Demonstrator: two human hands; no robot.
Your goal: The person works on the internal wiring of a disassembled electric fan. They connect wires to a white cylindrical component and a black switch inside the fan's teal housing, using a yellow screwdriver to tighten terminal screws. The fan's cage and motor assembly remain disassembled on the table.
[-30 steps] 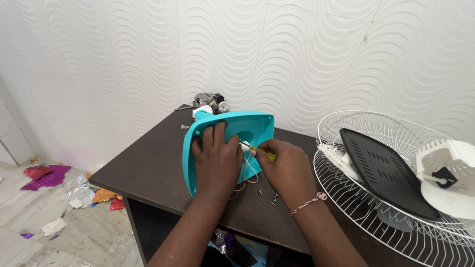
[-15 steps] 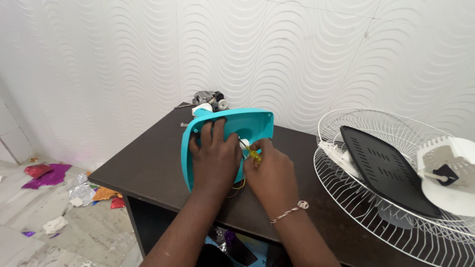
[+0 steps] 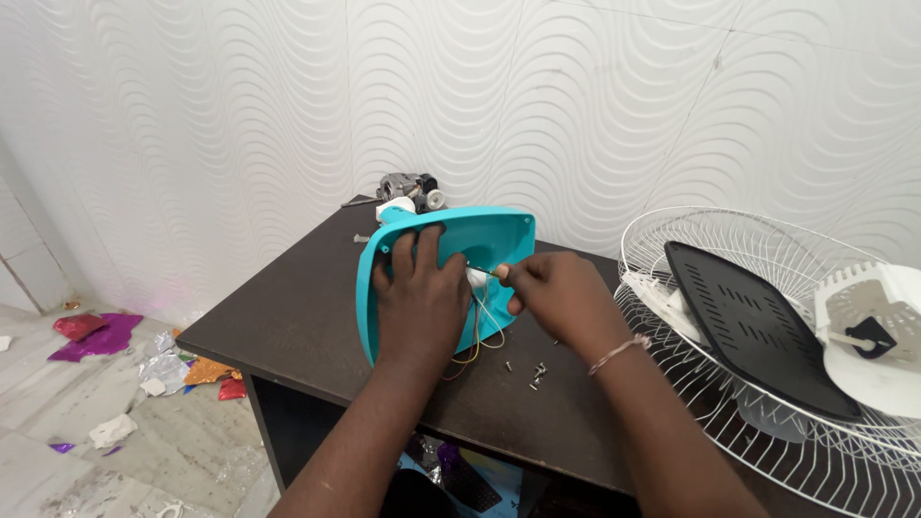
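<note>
While the teal housing [image 3: 436,278] was gripped by the left hand [image 3: 419,299], a screwdriver [image 3: 483,272] was pinched in the right hand [image 3: 556,297], steady alignment seemingly being required next.

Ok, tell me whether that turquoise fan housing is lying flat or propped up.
Propped up: the turquoise housing stands on its edge on the dark table, steadied by the left hand.

one teal housing [image 3: 499,240], one motor [image 3: 408,187], two wire grilles [image 3: 767,249] — several loose screws [image 3: 537,372].
</note>
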